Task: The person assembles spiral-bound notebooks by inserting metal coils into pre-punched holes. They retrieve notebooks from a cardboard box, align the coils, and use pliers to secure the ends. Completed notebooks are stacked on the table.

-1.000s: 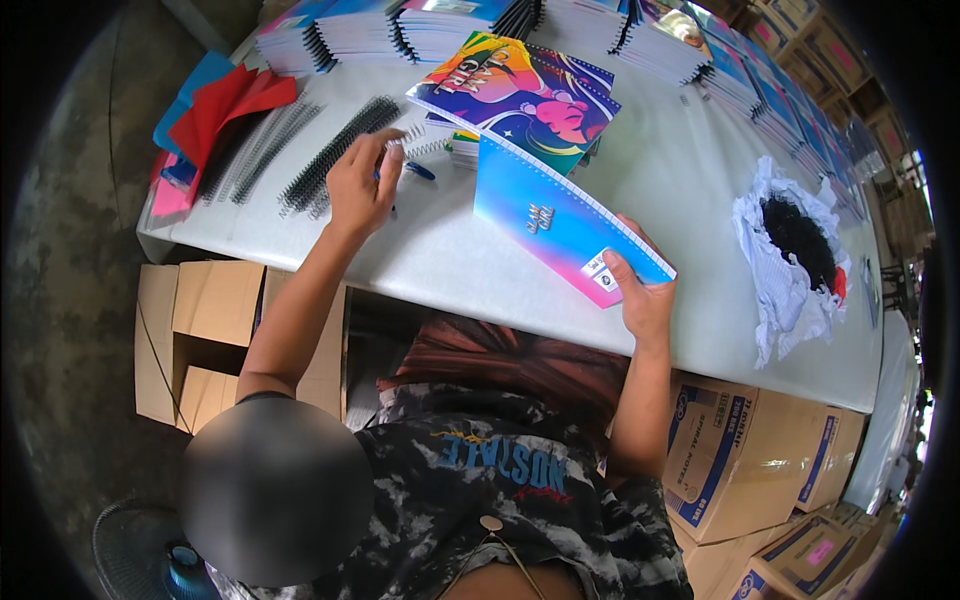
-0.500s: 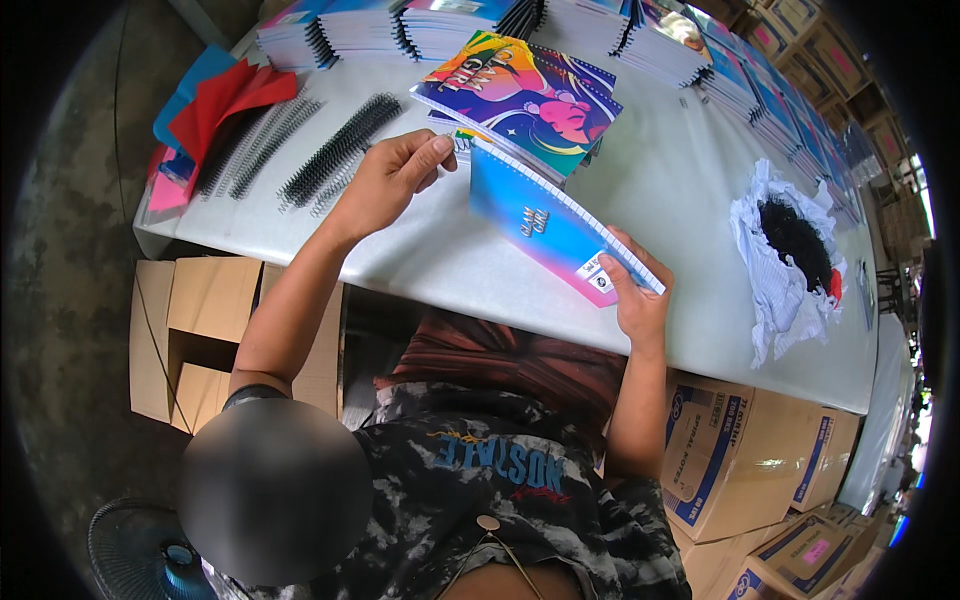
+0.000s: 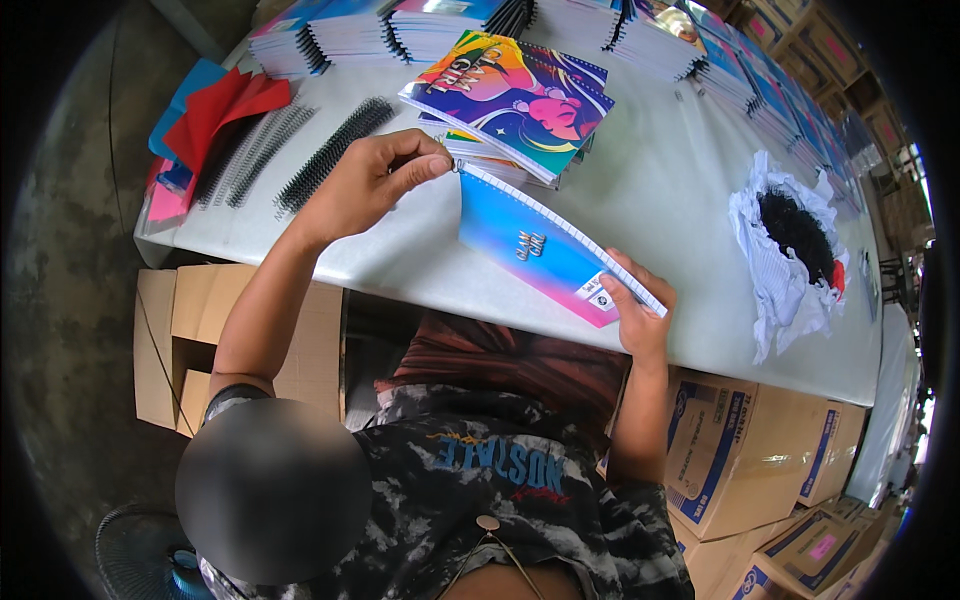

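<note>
My right hand grips the lower right end of a blue and pink notebook, thumb on its cover and fingers behind. The notebook is tilted and slightly bowed, its punched page edge facing up. At its upper left corner, my left hand is closed, thumb against forefinger, on the end of a dark spiral coil. How far the coil runs into the holes is too small to tell. Just beyond lies a small pile of notebooks with a colourful illustrated cover on top.
Loose black coils lie left on the pale table, beside red and blue sheets. Stacks of bound notebooks line the far side. Crumpled paper at right holds tangled black coils. Cardboard boxes stand below the table.
My left hand has shifted slightly left, and the notebook's upper left corner has moved left and nearer to me with it. My right hand keeps its grip, slightly lower.
</note>
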Tool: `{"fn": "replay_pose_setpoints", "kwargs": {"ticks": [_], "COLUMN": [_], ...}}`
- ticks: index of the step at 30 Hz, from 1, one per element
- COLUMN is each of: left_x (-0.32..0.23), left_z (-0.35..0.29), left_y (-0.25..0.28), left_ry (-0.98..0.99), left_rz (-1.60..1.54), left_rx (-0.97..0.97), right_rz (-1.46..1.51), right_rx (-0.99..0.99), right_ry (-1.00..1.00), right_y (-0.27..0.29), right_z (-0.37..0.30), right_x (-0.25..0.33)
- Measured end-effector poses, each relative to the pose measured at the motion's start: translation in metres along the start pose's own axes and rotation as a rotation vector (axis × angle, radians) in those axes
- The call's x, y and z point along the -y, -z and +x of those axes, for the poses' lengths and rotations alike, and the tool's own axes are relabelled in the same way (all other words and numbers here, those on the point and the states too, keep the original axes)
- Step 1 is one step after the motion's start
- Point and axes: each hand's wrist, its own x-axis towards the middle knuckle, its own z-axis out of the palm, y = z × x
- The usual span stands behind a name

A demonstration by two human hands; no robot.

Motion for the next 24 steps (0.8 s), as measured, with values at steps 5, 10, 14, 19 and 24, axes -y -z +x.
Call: {"fn": "replay_pose_setpoints", "kwargs": {"ticks": [5,10,14,19,24], "left_x": [-0.006,-0.009,-0.022,-0.041,-0.033], "left_z": [0.000,0.001,0.004,0.006,0.004], "left_y": [0.009,0.001,0.002,0.005,-0.001], "left_ry": [0.261,-0.022,-0.323,-0.277,-0.415], "left_rz": [-0.119,-0.076,0.262,0.578,0.792], "left_rx": [0.177,0.079,0.037,0.058,0.124], "right_rz": [0.022,0.052,0.073,-0.035,-0.120], "right_rx": [0.007,0.008,-0.061,0.012,0.034], "right_ry": [0.013,-0.021,-0.091,-0.074,0.079], "right_y": [0.000,0.000,-0.004,-0.002,-0.010], "right_z": [-0.002,-0.002,-0.008,-0.011,-0.007], "right_x": [0.005,0.007,0.004,0.003,0.006]}}
